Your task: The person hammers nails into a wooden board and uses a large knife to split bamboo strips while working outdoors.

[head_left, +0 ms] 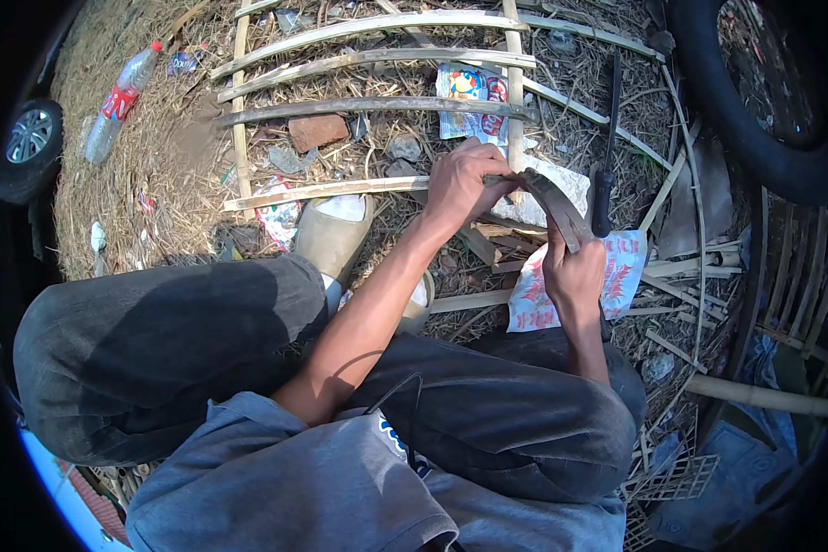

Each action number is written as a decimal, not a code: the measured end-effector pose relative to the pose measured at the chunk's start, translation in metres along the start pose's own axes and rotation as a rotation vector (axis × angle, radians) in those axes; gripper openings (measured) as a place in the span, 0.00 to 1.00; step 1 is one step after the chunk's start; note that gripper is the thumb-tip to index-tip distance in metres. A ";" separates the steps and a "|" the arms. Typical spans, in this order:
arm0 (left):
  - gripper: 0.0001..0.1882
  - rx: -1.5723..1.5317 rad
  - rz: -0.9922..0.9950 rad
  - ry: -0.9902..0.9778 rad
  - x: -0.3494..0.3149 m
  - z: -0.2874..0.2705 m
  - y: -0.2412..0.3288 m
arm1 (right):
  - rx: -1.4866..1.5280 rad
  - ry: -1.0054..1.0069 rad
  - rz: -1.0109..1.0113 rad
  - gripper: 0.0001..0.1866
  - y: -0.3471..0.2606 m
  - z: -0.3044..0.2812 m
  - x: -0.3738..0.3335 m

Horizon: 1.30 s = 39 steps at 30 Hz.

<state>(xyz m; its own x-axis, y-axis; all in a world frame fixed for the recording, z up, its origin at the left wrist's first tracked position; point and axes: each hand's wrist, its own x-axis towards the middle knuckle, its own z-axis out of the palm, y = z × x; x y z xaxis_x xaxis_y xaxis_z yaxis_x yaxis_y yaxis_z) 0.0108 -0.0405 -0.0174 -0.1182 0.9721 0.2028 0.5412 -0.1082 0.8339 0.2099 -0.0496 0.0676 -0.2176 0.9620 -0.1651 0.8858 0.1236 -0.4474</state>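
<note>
The curved, flat grey-brown piece (561, 213) is spanning the hands right of the frame's centre, its long axis slanting from upper left to lower right. The right hand (575, 274) is gripping its lower end in a fist; the left hand (469, 184) is curling nearly closed fingers at its upper tip, what they pinch being unclear.
</note>
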 end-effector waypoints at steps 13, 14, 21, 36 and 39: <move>0.06 -0.010 -0.065 -0.061 0.009 0.002 0.017 | 0.282 0.063 -0.089 0.17 0.014 -0.011 -0.004; 0.06 -0.013 -0.074 -0.051 0.007 0.004 0.018 | 0.284 0.066 -0.068 0.17 0.013 -0.008 -0.005; 0.06 0.129 0.031 -0.041 0.010 -0.004 0.014 | 0.272 0.090 -0.043 0.15 0.013 -0.008 -0.006; 0.10 0.133 0.141 0.033 0.002 0.007 0.018 | 0.096 -0.028 -0.025 0.14 0.013 -0.001 -0.001; 0.09 0.153 0.148 0.012 0.000 0.004 0.015 | 0.102 -0.049 -0.007 0.15 0.014 0.003 0.000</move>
<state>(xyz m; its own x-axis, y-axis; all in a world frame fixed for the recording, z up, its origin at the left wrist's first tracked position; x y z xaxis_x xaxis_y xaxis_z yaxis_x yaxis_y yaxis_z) 0.0228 -0.0409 -0.0068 -0.0379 0.9452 0.3241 0.6737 -0.2154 0.7069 0.2206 -0.0486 0.0588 -0.2462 0.9476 -0.2034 0.8383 0.1029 -0.5353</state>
